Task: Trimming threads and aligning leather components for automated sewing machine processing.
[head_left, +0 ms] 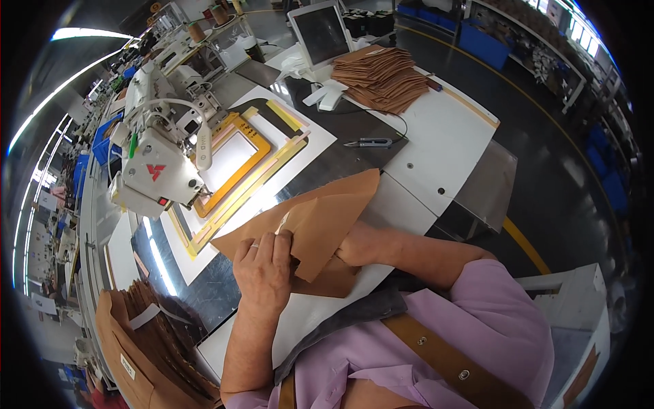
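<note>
Over the near edge of the worktable, a folded brown fabric panel (327, 218) is held up in both hands. My left hand (262, 273) is closed on its left part, fingers bent over the cloth next to a small white label (282, 223). At the panel's right side, my right hand (361, 245) is closed on the cloth, with its fingertips partly hidden behind it. A lower flap (327, 283) of the same brown cloth hangs between the hands.
A white sewing machine (160, 167) with an orange clamp frame (262, 146) stands at left. Thread snips (368, 143) lie beyond the panel. Brown pieces are stacked (381, 75) at the back; more brown panels (126, 361) hang at lower left. A screen (320, 34) stands behind.
</note>
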A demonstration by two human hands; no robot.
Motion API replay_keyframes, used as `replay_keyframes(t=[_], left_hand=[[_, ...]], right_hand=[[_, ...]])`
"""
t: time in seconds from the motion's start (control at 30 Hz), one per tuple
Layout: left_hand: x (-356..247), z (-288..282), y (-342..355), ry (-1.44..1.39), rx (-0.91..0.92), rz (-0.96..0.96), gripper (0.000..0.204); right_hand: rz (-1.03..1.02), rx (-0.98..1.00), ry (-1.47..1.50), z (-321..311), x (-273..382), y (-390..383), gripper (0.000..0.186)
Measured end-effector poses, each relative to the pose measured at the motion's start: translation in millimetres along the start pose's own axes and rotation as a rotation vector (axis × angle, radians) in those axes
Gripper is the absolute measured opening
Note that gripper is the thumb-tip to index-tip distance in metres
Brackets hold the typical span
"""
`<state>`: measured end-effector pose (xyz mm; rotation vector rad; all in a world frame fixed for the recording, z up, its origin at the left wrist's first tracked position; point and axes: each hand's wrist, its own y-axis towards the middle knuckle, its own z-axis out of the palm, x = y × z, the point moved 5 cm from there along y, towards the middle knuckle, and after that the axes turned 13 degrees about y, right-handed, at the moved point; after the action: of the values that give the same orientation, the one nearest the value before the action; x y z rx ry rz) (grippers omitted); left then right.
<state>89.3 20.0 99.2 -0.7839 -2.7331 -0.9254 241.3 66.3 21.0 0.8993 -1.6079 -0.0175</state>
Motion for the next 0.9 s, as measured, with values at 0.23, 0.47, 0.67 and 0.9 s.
replay_keyframes(t=[0.23,0.47,0.67,0.9], left_hand=[[-3,-8,0,-0.089,-0.02,0.095,0.016],[102,-36,-30,-0.234,-0.116,-0.508,0.01],[150,-4,-70,-0.576,-0.282,-0.759,0.026],[137,25,-75,-0.727,-0.334,-0.969,0.026]], right_hand=[[-0.171,0.105,-0.104,-6,26,18,0.026],[0.103,0.182,-0.103,-46,-29,-16,0.022],[0.085,-0.12,-0.098,-59,-33,-31,0.013],[-0.29,-0.071,-0.212,-19,0,-3,0.017]])
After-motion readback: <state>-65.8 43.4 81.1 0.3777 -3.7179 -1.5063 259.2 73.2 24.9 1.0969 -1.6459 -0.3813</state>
